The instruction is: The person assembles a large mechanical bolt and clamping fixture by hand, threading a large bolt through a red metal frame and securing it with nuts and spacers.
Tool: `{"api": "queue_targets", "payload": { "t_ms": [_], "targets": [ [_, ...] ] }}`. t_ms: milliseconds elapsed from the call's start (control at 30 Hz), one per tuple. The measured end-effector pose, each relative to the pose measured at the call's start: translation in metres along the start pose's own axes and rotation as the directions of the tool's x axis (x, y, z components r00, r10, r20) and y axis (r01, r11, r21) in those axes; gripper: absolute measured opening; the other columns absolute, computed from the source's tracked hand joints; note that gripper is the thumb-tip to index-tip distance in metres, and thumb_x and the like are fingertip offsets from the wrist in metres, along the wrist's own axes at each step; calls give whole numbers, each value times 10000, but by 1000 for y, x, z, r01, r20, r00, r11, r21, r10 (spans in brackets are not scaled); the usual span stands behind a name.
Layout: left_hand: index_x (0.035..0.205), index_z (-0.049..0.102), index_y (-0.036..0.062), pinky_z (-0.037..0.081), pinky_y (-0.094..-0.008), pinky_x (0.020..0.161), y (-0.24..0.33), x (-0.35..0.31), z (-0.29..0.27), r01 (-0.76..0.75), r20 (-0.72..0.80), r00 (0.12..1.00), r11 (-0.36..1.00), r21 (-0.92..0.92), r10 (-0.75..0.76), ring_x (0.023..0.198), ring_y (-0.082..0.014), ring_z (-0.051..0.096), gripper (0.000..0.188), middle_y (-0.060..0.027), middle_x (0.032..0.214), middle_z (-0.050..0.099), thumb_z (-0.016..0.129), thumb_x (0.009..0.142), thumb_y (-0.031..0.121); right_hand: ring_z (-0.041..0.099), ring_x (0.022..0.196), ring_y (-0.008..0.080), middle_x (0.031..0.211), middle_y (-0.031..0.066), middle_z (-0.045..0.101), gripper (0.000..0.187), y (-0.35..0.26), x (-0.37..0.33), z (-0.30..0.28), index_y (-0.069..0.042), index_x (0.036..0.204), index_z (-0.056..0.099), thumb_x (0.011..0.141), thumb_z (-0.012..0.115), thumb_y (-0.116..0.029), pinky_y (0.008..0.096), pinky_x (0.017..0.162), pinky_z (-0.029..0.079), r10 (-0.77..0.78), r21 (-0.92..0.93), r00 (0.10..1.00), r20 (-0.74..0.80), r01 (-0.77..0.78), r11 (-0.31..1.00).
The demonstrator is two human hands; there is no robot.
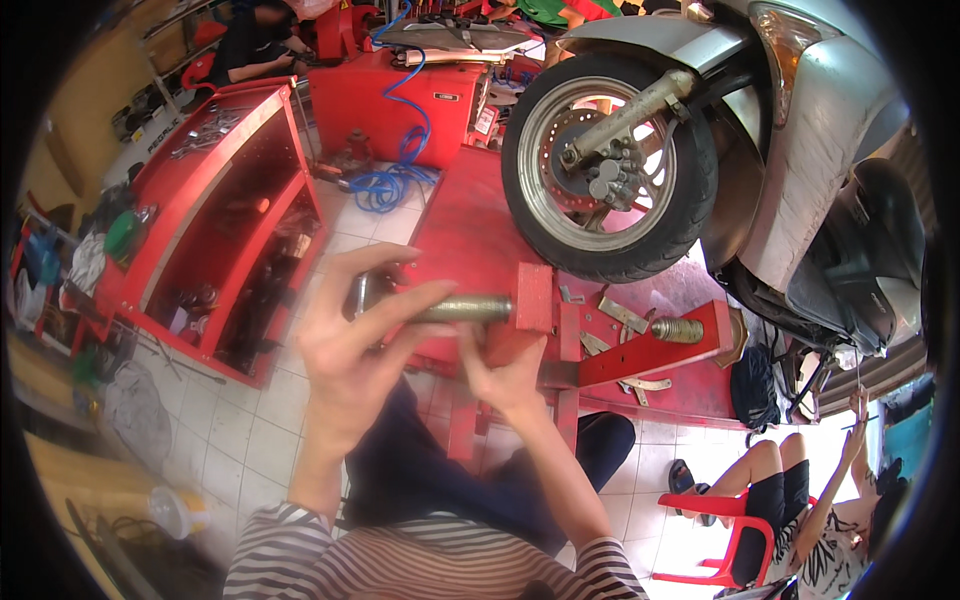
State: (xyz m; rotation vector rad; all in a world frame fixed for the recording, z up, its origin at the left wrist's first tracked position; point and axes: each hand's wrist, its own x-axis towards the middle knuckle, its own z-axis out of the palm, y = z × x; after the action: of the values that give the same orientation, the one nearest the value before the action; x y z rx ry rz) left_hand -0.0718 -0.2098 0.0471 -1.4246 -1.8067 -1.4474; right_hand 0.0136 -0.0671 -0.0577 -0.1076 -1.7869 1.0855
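My left hand (352, 345) is wrapped around the handle end of a long threaded metal screw (470, 308) that runs into a red clamp block (533, 297) on the red lift platform (470, 225). My right hand (508, 375) rests just below that screw with fingers curled against the red frame; what it grips is hidden. A silver scooter's front wheel (608, 165) stands on the platform just beyond the clamp, held near a second red jaw (655, 345) with a threaded stub (678, 329).
A red tool cart (215, 215) with shelves stands at the left. A blue coiled hose (400, 180) hangs by a red machine (395, 105). A person sits on a red plastic chair (715, 540) at lower right. Another person works at the far back left.
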Motion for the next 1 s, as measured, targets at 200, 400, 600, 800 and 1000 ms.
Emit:
{"api": "queue_targets", "payload": {
  "t_ms": [200,400,600,800,1000],
  "targets": [
    [1210,503,-5,547,-293,791,-3,-5,8,73,-121,984,920,-385,-129,957,-201,650,643,-237,1295,579,842,664,5,479,530,161,663,64,499,244,-13,8,1,-20,920,489,743,653,15,291,519,396,23,108,999,32,-27,994],
    [1295,472,-22,549,-330,861,-2,-21,11,140,-89,978,909,-392,-189,1090,-274,647,657,-286,1374,503,826,761,124,433,537,140,649,53,463,224,-2,0,6,-21,883,475,728,630,27,278,509,368,10,113,1000,-25,-7,994],
    [1411,392,-7,478,-483,1022,17,-20,27,67,-144,941,585,-808,-306,1403,-355,369,613,-284,1490,352,538,989,413,445,533,129,648,58,476,218,2,-3,9,-13,894,486,730,624,27,277,505,375,59,161,997,-56,-49,986],
    [1261,425,8,346,-565,1131,14,-7,34,39,-211,922,623,-781,-324,1366,-391,395,410,-263,1363,467,296,1037,327,494,540,147,662,77,511,254,-5,3,11,2,944,509,734,650,25,275,518,402,26,181,994,-110,-6,983],
    [1304,390,36,329,-548,1125,20,6,35,30,-241,847,496,-868,-473,1304,-420,458,436,-278,1393,453,439,921,239,552,671,194,805,100,561,332,7,-3,12,17,1068,508,771,646,72,302,630,440,-101,135,987,-124,118,984]
  ]
}}
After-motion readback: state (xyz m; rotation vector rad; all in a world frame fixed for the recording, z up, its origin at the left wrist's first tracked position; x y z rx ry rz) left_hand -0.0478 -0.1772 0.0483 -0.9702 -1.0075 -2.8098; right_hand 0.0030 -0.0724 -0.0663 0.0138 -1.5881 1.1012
